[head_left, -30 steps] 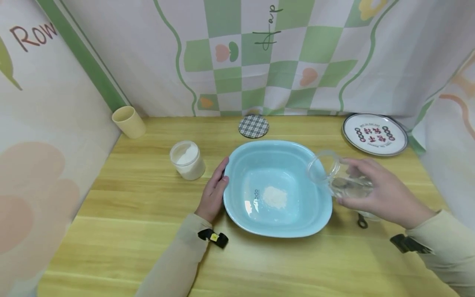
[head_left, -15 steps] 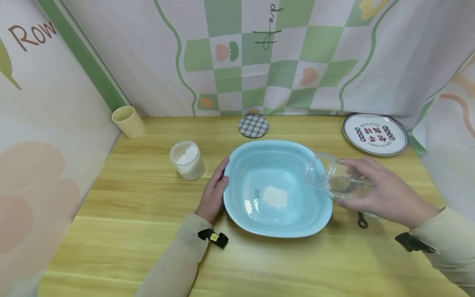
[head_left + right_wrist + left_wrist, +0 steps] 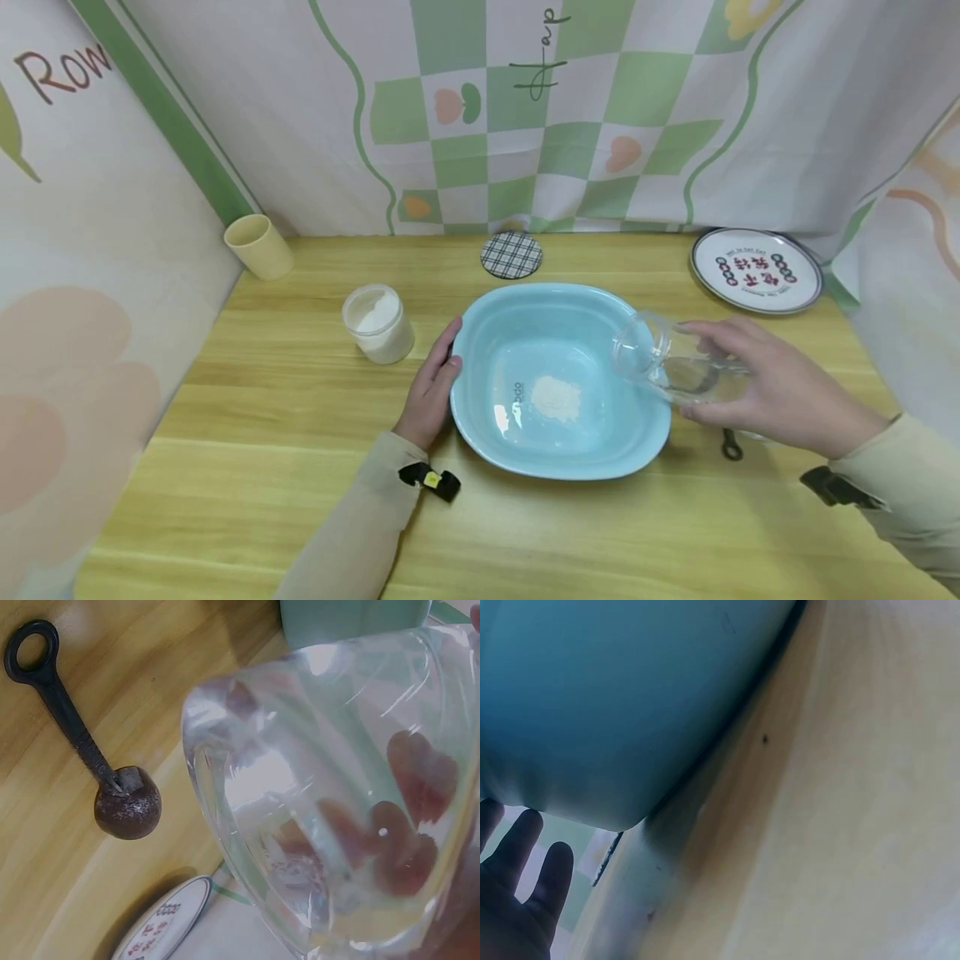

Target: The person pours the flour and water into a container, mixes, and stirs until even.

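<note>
A light blue basin (image 3: 555, 462) stands in the middle of the table, with a small patch of white powder (image 3: 557, 398) on its bottom. My left hand (image 3: 431, 387) rests against its left side, thumb at the rim. In the left wrist view the fingers (image 3: 555, 877) lie straight and spread by the basin's outer wall. My right hand (image 3: 772, 383) grips a clear jar (image 3: 693, 377) holding clear liquid. The jar is tipped on its side, its mouth over the basin's right rim. Through its wall, fingertips (image 3: 424, 776) show in the right wrist view.
A clear tub (image 3: 386, 337) of white powder stands left of the basin. Farther back are a yellow cup (image 3: 262, 250), a checked coaster (image 3: 512, 255) and a printed plate (image 3: 757, 271). A black-handled tool (image 3: 71, 724) with a rounded brown end lies below the right hand.
The jar has tipped a little more, its mouth now slightly lower and farther left over the basin. My left hand, the basin and the powder have stayed in place.
</note>
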Available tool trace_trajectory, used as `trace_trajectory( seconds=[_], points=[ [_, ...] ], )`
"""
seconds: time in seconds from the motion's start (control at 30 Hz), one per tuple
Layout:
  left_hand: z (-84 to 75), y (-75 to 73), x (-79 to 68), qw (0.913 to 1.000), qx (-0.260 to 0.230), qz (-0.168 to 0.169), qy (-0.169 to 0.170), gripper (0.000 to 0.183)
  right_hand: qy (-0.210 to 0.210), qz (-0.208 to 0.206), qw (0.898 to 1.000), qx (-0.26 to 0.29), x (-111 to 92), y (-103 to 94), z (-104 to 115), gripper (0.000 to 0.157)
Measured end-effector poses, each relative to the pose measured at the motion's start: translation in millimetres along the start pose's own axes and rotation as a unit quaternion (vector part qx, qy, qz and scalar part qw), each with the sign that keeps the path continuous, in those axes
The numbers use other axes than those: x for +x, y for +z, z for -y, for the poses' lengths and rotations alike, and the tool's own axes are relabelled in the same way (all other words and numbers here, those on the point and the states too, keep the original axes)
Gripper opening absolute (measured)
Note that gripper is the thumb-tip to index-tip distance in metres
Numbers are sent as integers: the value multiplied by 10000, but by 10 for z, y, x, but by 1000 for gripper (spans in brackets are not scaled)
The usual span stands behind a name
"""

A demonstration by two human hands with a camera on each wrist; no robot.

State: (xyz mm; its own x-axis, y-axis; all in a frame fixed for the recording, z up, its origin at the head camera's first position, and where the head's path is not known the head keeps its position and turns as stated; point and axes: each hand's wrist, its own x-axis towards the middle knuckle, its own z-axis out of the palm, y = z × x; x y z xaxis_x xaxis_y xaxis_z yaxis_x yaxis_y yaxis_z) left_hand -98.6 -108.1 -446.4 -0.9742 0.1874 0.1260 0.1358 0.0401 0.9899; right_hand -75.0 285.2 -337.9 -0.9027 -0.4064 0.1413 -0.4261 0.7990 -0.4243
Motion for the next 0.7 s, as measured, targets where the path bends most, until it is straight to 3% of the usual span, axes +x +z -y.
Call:
trace_trajectory(
  seconds=[0.7],
  points=[
    [17, -12, -2, 10000, 11, 14, 34, 51, -119, 90, 9998, -121, 84, -26, 121, 90]
  ],
)
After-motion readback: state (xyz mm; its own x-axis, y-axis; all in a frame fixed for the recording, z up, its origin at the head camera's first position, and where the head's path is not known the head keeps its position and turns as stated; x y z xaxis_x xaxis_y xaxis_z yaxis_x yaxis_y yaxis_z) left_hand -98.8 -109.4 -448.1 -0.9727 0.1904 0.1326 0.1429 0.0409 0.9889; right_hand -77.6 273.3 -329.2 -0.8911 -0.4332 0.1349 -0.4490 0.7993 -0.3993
